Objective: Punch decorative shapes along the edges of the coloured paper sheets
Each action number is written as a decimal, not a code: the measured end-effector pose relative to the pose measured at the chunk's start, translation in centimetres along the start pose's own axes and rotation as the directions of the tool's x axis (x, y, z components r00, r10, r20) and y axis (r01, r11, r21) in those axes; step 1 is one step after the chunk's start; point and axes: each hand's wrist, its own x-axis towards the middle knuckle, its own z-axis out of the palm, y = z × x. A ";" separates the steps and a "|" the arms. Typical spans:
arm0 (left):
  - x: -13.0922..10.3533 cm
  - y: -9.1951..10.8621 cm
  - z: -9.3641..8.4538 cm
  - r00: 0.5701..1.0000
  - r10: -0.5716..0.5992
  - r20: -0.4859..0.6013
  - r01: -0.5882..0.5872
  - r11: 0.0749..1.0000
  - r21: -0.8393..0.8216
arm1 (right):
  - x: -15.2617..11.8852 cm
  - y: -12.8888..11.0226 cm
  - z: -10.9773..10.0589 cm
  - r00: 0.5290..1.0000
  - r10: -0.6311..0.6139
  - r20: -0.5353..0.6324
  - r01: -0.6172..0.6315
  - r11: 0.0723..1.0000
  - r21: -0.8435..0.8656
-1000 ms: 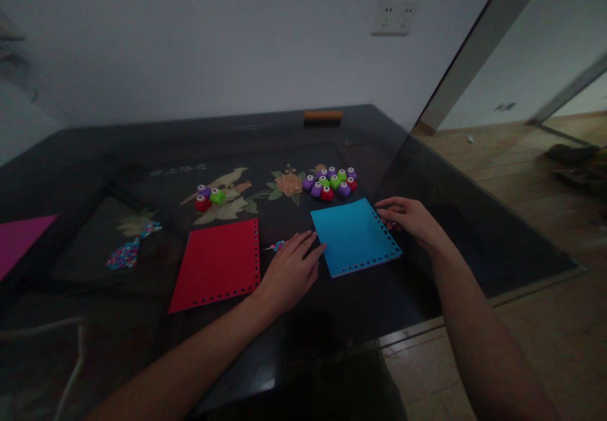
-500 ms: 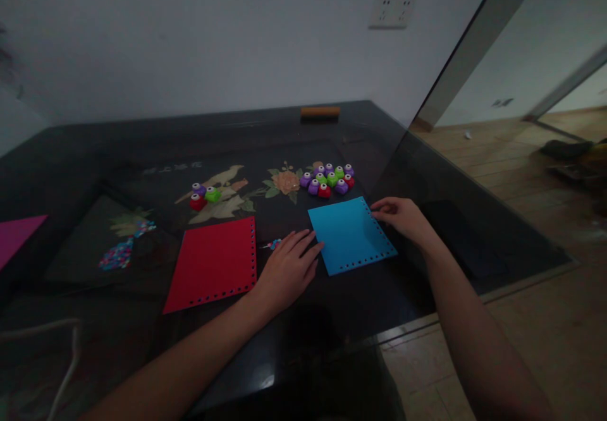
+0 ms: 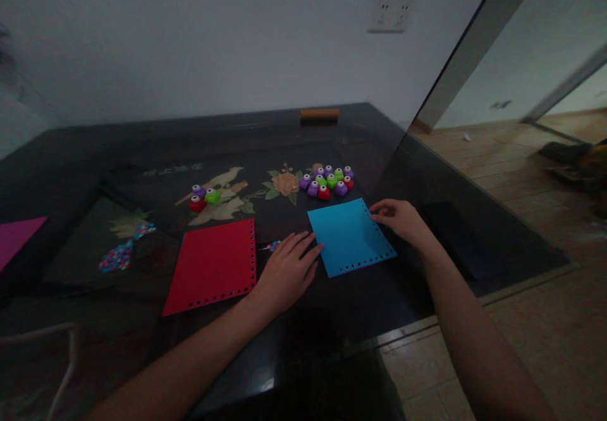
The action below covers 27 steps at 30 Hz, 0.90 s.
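A blue square sheet [image 3: 351, 237] with holes punched along its right and near edges lies flat on the dark table. At its left edge rests my left hand [image 3: 290, 269], open with fingers spread and a fingertip touching the sheet. My right hand [image 3: 396, 219] is at the right edge, its thumb and curled fingers closed on the border. To the left lies a red sheet [image 3: 215, 263] with similar holes. A small bundle of coloured beads or cord [image 3: 274, 245], partly hidden behind my left hand, lies between the sheets.
Behind the sheets sit a cluster of purple, green and red eye-topped pieces [image 3: 331, 181] and a smaller group [image 3: 203, 197]. Further left are a colourful bead pile [image 3: 117, 255] and a pink sheet [image 3: 19, 237]. An orange-brown bar [image 3: 319, 114] lies near the wall; a dark flat object [image 3: 459, 237] lies right.
Almost nothing differs. The view has shifted very slightly; both hands stay at the edges of the blue sheet.
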 end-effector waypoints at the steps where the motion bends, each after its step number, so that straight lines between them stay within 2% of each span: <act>1: 0.0 0.0 0.0 1.000 -0.002 0.000 0.002 1.000 0.001 | 0.0 0.0 0.0 1.000 0.001 0.002 -0.001 1.000 0.001; 15: -0.1 0.0 -0.5 1.000 0.015 -0.014 -0.015 1.000 -0.015 | 0.1 0.4 -0.2 1.000 0.000 0.011 0.000 0.998 0.059; 18: -0.1 0.3 -1.3 0.999 0.040 -0.025 -0.041 0.998 -0.039 | 0.2 0.7 -0.4 1.000 0.012 -0.022 -0.011 0.998 0.067; 21: 0.0 0.2 -3.4 0.998 0.036 -0.056 -0.041 0.996 -0.084 | 0.4 1.2 -0.5 0.998 0.014 -0.065 -0.009 0.997 0.073; 24: -0.5 -1.6 -5.8 0.996 -0.025 -0.083 0.014 0.991 -0.130 | 0.7 1.8 -0.3 0.995 -0.005 -0.099 0.017 0.992 0.122; 27: -2.4 -5.9 -7.7 0.989 -0.112 -0.094 0.098 0.986 -0.137 | 0.8 1.8 -0.2 0.993 -0.011 -0.116 0.029 0.987 0.159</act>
